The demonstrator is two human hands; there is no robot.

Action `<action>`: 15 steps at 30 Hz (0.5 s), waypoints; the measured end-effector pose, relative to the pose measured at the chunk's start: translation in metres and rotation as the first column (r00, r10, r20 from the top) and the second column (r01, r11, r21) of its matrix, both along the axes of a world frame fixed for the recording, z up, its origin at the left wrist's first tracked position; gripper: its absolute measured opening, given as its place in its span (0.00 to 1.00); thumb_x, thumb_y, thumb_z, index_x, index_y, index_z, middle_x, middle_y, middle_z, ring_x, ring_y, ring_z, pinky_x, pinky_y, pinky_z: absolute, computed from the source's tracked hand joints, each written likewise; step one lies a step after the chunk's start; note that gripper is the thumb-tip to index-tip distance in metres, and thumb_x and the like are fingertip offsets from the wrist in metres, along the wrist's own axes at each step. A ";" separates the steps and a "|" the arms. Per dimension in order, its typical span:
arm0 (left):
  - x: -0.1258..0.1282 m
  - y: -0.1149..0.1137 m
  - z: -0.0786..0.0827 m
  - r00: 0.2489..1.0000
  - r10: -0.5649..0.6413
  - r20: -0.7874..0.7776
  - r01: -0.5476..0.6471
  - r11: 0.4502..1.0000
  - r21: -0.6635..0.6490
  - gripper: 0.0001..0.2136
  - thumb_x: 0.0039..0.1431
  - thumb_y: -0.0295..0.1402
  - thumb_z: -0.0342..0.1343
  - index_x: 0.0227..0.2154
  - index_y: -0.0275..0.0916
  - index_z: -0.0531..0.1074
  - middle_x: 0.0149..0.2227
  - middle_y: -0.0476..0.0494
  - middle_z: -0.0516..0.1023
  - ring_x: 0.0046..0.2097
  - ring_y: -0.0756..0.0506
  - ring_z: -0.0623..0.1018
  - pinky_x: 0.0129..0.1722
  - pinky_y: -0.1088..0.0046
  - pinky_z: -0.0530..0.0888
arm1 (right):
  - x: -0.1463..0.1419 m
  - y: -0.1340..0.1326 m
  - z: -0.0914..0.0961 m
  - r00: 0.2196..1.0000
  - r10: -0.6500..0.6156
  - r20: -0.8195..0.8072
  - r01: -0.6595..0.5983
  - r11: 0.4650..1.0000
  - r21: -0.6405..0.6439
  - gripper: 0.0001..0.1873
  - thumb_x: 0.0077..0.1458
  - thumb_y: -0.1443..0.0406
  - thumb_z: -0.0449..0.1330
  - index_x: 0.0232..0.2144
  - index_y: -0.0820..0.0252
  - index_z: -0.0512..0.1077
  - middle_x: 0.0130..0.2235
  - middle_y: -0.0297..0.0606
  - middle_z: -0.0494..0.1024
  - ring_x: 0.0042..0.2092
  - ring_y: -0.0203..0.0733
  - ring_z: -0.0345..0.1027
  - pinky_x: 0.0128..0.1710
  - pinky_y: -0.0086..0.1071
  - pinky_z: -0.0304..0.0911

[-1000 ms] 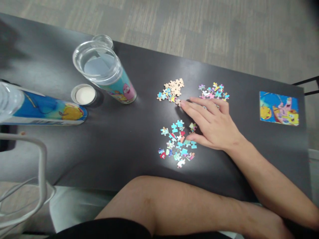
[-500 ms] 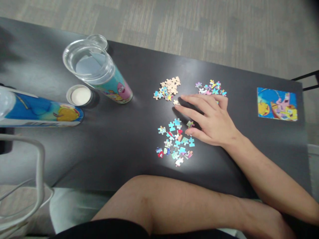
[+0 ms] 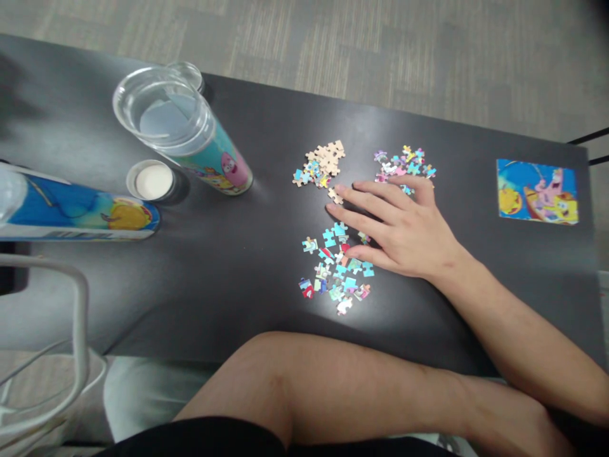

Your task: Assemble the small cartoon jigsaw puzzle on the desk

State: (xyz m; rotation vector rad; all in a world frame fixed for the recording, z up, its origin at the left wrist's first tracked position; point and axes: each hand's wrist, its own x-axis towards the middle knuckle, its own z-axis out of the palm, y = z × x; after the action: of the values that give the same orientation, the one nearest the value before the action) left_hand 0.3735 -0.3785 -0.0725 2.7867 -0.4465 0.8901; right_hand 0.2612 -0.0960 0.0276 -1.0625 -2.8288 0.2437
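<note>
My right hand (image 3: 399, 222) lies palm down over the table, fingers spread and nothing gripped. A fingertip touches or hovers beside a single puzzle piece (image 3: 335, 196) that shows its plain back. My thumb lies over the edge of a loose group of picture-side-up puzzle pieces (image 3: 340, 271). Beyond the fingertips is a pile of puzzle pieces (image 3: 327, 160), many plain side up. Another pile of colourful pieces (image 3: 413, 169) sits by my little finger, partly covered. My left hand (image 3: 528, 424) rests at the lower right below my right forearm; its fingers are hidden.
A cartoon picture card (image 3: 537, 192) lies at the right on the dark table (image 3: 214, 285). On the left are an upright clear-topped tube (image 3: 216, 158), another blue tube (image 3: 95, 212), a round white-filled lid (image 3: 153, 182) and a white curved bar (image 3: 80, 330).
My right hand has shifted slightly left, its thumb now reaching over the loose pieces. The single plain-backed piece shows more fully by the fingertips. The view has tilted slightly.
</note>
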 end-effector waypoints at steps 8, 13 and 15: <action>0.009 -0.017 -0.010 0.968 0.230 0.096 -0.233 0.972 0.020 0.36 0.55 0.57 0.53 0.25 0.41 0.30 0.29 0.50 0.26 0.32 0.43 0.24 0.39 0.62 0.25 | 0.002 0.001 -0.012 0.995 -0.004 -0.099 0.011 0.997 0.075 0.50 0.90 0.34 0.54 0.96 0.52 0.63 0.87 0.50 0.79 0.81 0.71 0.80 0.83 0.66 0.67; -0.006 -0.005 0.003 0.985 0.167 0.042 -0.168 0.985 0.027 0.36 0.57 0.58 0.54 0.29 0.41 0.32 0.32 0.51 0.28 0.32 0.43 0.25 0.38 0.64 0.26 | 0.002 0.002 -0.014 0.987 -0.068 -0.146 0.090 0.984 0.153 0.49 0.91 0.32 0.50 0.92 0.57 0.70 0.85 0.55 0.81 0.78 0.69 0.82 0.79 0.62 0.69; -0.022 0.013 0.017 0.998 -0.002 -0.057 0.002 1.000 -0.009 0.32 0.60 0.53 0.55 0.28 0.41 0.35 0.32 0.51 0.33 0.31 0.44 0.27 0.36 0.65 0.29 | 0.000 0.001 -0.013 0.991 -0.062 -0.119 0.080 0.984 0.159 0.46 0.92 0.33 0.51 0.89 0.55 0.73 0.88 0.55 0.77 0.79 0.69 0.80 0.80 0.62 0.68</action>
State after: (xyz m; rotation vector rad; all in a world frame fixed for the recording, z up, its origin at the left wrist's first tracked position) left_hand 0.3517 -0.3653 -0.0551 2.7945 -0.4352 0.8080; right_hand 0.2607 -0.0950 0.0150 -1.0758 -2.6517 0.0623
